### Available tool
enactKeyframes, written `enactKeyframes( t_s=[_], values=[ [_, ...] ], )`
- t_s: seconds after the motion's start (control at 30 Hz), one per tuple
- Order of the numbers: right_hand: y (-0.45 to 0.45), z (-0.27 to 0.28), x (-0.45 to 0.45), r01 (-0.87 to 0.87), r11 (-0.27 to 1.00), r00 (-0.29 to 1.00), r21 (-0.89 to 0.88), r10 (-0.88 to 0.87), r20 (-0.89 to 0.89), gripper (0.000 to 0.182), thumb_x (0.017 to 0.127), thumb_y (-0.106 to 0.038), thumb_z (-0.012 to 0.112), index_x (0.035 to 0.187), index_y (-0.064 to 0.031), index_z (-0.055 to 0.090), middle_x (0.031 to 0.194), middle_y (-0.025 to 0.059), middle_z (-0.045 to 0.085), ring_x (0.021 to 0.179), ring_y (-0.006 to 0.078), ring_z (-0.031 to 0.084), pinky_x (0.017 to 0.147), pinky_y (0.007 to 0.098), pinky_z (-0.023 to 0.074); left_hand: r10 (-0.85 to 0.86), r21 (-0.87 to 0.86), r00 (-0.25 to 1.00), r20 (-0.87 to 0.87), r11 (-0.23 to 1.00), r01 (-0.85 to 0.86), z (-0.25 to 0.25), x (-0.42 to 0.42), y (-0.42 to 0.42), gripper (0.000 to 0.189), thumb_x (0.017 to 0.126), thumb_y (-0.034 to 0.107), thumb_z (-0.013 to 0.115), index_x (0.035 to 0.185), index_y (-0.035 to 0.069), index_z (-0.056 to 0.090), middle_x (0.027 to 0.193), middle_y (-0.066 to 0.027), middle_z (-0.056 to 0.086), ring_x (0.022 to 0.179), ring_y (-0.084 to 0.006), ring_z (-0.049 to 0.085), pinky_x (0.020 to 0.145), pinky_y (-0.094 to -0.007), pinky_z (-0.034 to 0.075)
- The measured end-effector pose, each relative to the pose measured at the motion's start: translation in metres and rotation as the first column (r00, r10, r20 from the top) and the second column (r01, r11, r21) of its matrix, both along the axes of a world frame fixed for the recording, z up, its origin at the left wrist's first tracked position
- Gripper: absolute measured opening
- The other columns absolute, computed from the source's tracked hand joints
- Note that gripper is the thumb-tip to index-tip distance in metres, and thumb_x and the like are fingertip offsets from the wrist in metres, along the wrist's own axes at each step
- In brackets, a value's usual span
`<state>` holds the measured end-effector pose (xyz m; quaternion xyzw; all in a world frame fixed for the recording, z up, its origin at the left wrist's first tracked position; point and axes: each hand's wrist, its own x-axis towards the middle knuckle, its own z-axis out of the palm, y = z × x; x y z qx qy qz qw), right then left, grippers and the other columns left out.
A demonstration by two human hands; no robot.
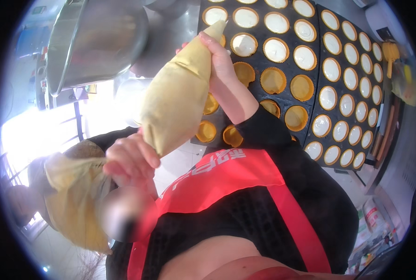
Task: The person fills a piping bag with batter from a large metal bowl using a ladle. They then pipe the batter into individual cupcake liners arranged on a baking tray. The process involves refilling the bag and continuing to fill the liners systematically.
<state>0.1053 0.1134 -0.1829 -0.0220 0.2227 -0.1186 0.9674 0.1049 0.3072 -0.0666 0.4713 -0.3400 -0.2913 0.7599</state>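
Observation:
A full cloth piping bag (180, 94) slants across the middle of the view, its narrow tip pointing up and to the right. My right hand (222, 59) is wrapped around its lower part near the tip. At the wide end, my left hand (131, 157) grips the gathered neck, and the loose tail of cloth (75, 199) hangs beyond it. The tip is over the near baking tray (257, 96), by a paper cup filled with white batter or cream (215, 15). Closer to me, several orange paper cups (273, 80) in that tray hold no white filling.
A second dark tray (337, 138) of filled cups adjoins on the right. A large metal mixing bowl (99, 45) stands at upper left. An orange brush or spatula-like tool (390, 56) and a plastic bag (406, 87) lie at the far right. My red apron (222, 185) bears writing.

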Motion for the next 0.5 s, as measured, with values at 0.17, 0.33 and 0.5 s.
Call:
enactKeyframes(
  t_s=[0.17,0.33,0.5],
  values=[
    [0.014,-0.030,0.006,-0.137,0.990,0.990,-0.018,0.137,-0.046,0.027,0.087,-0.030,0.051,0.088,-0.0032,0.052,0.084,0.0099,0.058,0.079,0.0212,0.059,0.072,0.0352,0.0497,0.077,0.103,0.940,-0.331,0.994,-0.045,-0.032,-0.003,-0.011,0.046,0.094,0.028,0.042,0.052,0.012,0.033,0.046,-0.0004,0.034,0.039,-0.0161,0.035,0.052,-0.0278,0.037],
    [0.020,-0.064,0.002,-0.126,0.992,0.990,-0.002,0.125,-0.065,0.022,0.083,-0.030,0.050,0.086,-0.0083,0.052,0.078,0.0071,0.058,0.071,0.0192,0.058,0.066,0.0322,0.0476,0.058,0.164,0.790,-0.610,0.985,0.053,-0.049,0.007,-0.028,0.043,0.093,0.021,0.039,0.051,0.011,0.028,0.046,0.0003,0.027,0.038,-0.0131,0.024,0.050,-0.0271,0.034],
    [0.015,-0.058,-0.004,-0.231,0.973,0.969,0.013,0.231,-0.087,0.024,0.082,-0.032,0.049,0.086,-0.0090,0.052,0.078,0.0063,0.058,0.071,0.0193,0.058,0.065,0.0320,0.0473,0.038,0.130,0.726,-0.687,0.989,0.071,-0.059,0.010,-0.035,0.046,0.097,0.029,0.034,0.055,0.011,0.031,0.046,0.0011,0.027,0.038,-0.0103,0.023,0.040,-0.0233,0.024]
  ],
)
